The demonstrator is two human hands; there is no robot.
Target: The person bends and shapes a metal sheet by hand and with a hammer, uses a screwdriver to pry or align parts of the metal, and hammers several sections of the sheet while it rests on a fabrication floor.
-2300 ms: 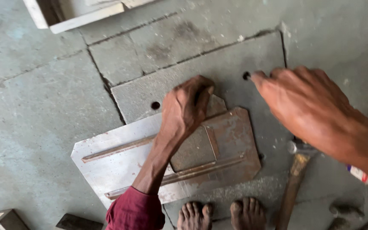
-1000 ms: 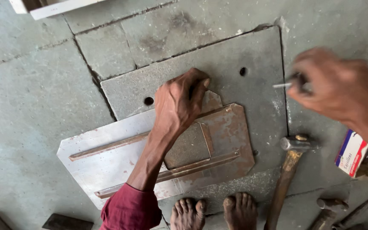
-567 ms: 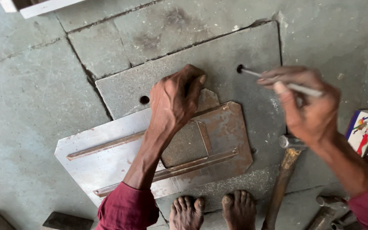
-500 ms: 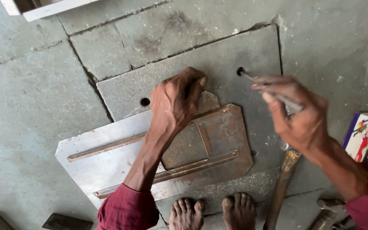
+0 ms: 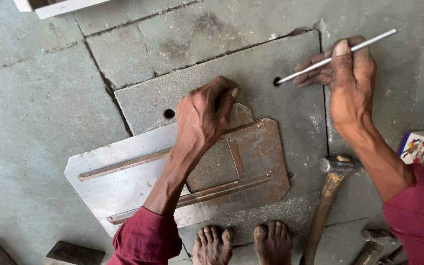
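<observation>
Nearest, bare toes [image 5: 241, 243] rest on the floor just below the sheet-metal plate [image 5: 123, 181]. Right of the plate a hammer [image 5: 326, 196] lies with its head pointing away. The left hand [image 5: 204, 115] presses flat on the plate's far edge, fingers [image 5: 226, 98] curled together over the rim, holding it against the stone slab [image 5: 271, 113]. Beyond the plate, the right hand [image 5: 347, 78] pinches a thin metal rod [image 5: 337, 56], its tip at the slab's right hole [image 5: 276, 81]. I judge the slanted rod could skid off the hole, or the plate shift if the press eases.
</observation>
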